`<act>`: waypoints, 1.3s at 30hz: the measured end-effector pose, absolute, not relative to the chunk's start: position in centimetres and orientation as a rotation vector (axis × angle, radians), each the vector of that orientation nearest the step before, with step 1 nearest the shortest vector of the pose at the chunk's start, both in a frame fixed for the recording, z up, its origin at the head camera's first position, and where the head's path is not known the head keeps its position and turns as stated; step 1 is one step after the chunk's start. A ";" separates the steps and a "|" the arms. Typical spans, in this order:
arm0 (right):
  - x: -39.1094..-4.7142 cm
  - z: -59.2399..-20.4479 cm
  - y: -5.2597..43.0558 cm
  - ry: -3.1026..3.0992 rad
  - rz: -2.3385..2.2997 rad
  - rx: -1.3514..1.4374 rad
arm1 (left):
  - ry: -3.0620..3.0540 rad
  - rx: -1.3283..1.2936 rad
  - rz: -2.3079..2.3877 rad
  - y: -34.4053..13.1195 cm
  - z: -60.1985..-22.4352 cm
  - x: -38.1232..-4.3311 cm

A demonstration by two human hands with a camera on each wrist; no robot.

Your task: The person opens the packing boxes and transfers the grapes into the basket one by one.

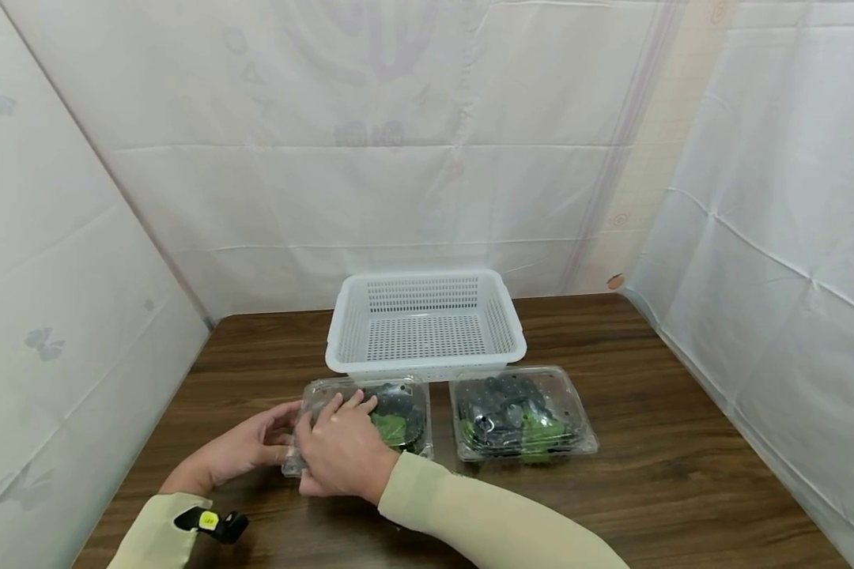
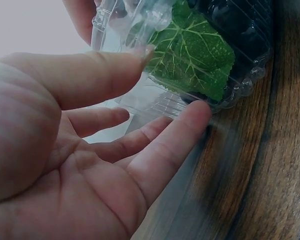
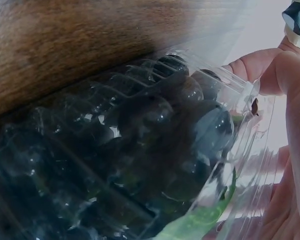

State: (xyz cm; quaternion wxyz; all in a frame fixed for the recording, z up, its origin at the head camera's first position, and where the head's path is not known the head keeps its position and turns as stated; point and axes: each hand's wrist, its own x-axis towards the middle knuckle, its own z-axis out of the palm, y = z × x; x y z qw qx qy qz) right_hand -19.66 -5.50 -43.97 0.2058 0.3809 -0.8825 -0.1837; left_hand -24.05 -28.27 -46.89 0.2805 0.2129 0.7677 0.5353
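Note:
A clear plastic clamshell box of dark grapes with a green leaf stands at the table's front middle. My right hand lies over the left part of its lid, fingers spread and pressing on top. At the box's left end is my left hand, its fingers and thumb extended. In the left wrist view the thumb reaches the clear plastic edge, and the other fingers lie apart from it below. Grapes show through the plastic in the right wrist view.
To the right sits a second clear box of dark grapes, lid on, with green leaves. Behind both boxes stands a white perforated basket. The brown wooden table meets white cloth walls at the back and sides.

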 end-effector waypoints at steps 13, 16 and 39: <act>-19.9 -44.2 -5.6 -2.418 -0.524 1.043 | 2.097 0.509 1.403 -28.2 -46.3 -24.0; -20.0 -44.2 -5.6 -2.418 -0.518 1.039 | 2.100 0.509 1.404 -28.3 -46.3 -24.0; -20.8 -43.0 -5.8 -2.531 -0.452 1.055 | 2.041 0.533 1.457 -28.4 -46.7 -23.8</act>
